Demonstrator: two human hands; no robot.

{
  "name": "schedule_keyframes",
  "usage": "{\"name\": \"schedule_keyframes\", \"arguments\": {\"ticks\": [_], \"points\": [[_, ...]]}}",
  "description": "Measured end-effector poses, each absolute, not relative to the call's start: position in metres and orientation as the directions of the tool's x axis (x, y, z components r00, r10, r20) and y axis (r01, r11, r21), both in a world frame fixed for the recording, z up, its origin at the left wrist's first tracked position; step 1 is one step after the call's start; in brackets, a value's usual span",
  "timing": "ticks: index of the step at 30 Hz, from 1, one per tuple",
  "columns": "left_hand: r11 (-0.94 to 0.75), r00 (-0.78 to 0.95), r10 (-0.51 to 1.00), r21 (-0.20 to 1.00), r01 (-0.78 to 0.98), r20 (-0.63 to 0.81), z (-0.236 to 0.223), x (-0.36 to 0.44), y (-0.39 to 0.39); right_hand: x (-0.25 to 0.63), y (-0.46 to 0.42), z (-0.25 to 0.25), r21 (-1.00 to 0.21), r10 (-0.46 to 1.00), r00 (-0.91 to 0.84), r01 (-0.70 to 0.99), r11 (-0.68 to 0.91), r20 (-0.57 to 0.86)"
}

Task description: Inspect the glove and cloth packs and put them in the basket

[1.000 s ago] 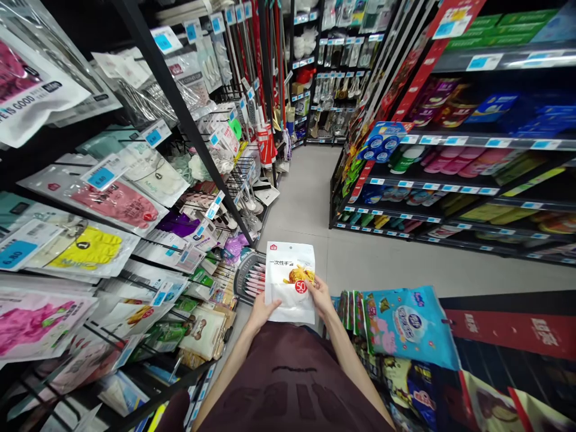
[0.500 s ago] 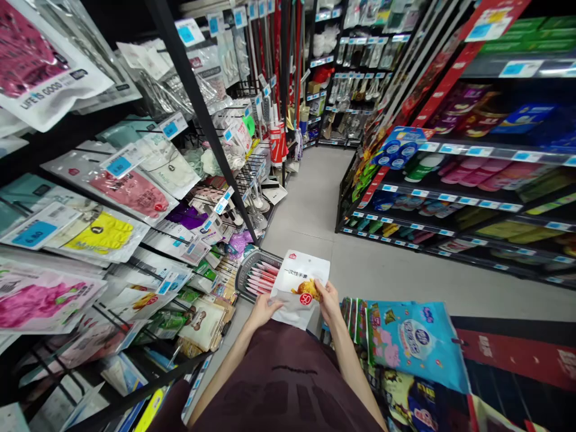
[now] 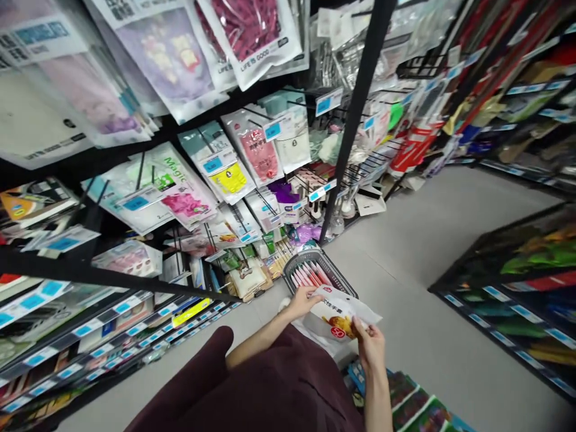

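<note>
Premises observed: a shop aisle, with blue price tags (image 3: 216, 162) and hanging packaged gloves (image 3: 257, 149) beyond the hands (image 3: 336, 321).

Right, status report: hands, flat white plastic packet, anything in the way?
Left hand gripping left end, right hand gripping right end. Packet held between, printed side showing. Grey perforated plastic basket just beyond, partly overlapped.

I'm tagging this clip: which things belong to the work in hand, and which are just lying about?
In use:
white packet, held by left hand and right hand
grey basket of packets, probably

Just about:
yellow-glove pack, hanging
pink-glove pack, hanging
black rack post
</note>
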State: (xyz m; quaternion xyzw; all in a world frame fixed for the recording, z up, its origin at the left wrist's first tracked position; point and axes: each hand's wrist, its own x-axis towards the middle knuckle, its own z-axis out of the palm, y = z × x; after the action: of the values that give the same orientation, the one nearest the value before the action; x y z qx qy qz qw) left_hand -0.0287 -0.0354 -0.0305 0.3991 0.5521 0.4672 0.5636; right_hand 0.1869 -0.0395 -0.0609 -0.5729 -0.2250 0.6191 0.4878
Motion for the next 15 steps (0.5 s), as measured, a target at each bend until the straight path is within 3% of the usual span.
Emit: {"name": "schedule_keyframes", "arguments": {"ticks": [8,15], "points": [[0.258,-0.06,0.96,0.948,-0.187,-0.274,-0.029,-0.037,-0.044,0.178,-0.035,-0.053,-0.764,0.822,0.057,-0.412,-0.497,-0.566],[0.18,-0.091,0.976,0.967,-0.18,-0.199,-0.022,-0.049,-0.021,0.164,-0.02,-0.037,-0.841,0.88,0.012,-0.303,-0.449,-0.474]]}}
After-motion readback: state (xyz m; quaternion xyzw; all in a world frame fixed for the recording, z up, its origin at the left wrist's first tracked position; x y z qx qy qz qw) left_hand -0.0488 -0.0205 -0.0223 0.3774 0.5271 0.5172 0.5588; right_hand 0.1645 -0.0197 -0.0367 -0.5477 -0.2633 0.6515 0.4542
